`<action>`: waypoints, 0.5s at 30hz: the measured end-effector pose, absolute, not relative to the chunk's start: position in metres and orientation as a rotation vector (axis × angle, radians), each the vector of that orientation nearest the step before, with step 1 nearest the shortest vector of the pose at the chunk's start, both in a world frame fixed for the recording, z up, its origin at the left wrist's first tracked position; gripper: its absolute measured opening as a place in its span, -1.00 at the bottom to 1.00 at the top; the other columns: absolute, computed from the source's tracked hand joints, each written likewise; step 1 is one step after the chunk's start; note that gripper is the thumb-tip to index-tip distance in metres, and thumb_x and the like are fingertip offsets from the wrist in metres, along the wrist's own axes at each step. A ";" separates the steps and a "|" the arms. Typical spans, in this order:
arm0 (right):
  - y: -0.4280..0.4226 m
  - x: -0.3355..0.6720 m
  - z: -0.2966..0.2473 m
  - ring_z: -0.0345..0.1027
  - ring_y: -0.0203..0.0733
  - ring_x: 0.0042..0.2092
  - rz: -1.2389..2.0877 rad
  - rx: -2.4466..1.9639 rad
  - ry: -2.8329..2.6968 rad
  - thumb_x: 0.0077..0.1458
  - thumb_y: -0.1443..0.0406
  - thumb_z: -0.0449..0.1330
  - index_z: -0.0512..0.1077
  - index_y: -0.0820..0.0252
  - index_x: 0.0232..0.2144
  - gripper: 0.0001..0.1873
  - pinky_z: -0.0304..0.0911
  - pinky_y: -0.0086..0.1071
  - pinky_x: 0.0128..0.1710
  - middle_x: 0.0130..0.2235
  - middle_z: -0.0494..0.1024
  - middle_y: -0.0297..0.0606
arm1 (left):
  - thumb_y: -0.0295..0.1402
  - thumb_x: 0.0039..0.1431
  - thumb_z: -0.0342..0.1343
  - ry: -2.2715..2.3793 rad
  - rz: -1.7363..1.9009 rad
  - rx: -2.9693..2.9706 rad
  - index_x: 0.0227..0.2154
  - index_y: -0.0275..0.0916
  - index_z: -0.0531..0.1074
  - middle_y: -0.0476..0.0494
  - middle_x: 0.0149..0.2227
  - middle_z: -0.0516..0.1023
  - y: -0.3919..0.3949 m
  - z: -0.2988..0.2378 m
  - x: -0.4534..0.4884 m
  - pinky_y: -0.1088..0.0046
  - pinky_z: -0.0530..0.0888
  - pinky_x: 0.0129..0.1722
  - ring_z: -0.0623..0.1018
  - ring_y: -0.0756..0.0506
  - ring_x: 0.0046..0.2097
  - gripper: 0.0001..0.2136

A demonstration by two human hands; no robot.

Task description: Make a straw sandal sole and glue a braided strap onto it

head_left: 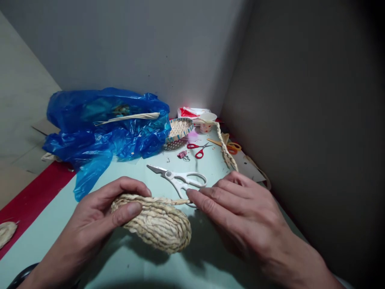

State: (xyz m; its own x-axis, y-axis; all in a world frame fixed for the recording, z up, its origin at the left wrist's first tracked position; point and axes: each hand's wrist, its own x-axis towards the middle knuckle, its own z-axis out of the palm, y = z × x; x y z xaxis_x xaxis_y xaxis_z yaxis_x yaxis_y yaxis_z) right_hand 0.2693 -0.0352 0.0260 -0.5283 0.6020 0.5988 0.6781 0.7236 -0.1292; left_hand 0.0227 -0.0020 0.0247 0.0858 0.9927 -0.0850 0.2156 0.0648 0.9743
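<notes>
My left hand [99, 212] grips the rim of a small oval basket woven from pale straw braid [159, 224], thumb on its outer wall and fingers curled over the top edge. My right hand [240, 208] lies to the right of the basket with fingers stretched out toward a loose braid strand [177, 201] that leaves the basket's rim; its fingertips touch that strand. White-handled shears [180, 178] lie on the pale green table [135, 261] just behind both hands.
A blue plastic bag [102, 128] with a straw strip on it sits at the back left. Further back are a woven dish [179, 130], red scissors [198, 149], orange scissors [230, 146], a paper cup [207, 121] and a long braid [225, 150]. Grey walls close in behind and right.
</notes>
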 end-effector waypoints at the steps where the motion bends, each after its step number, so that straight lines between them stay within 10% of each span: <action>1: -0.035 0.268 0.026 0.35 -0.21 -0.40 -0.175 -0.962 -2.291 0.34 0.49 0.01 0.50 0.43 -0.12 -0.74 0.11 -0.23 -0.38 -0.39 0.59 -0.21 | -0.13 -0.01 0.33 1.340 0.987 1.317 -0.42 -0.01 0.58 0.13 -0.43 0.55 -0.003 0.025 0.025 0.62 0.46 -0.44 0.53 -0.03 -0.40 -0.86; 15: -0.045 0.257 0.025 0.38 -0.16 -0.38 -0.278 -1.017 -2.248 0.31 0.49 0.05 0.52 0.49 -0.05 -0.72 0.25 -0.22 -0.47 -0.37 0.62 -0.19 | -0.11 -0.04 0.36 1.325 1.015 1.450 -0.37 -0.02 0.59 0.08 -0.36 0.62 0.009 0.006 0.005 0.56 0.51 -0.39 0.58 -0.09 -0.34 -0.81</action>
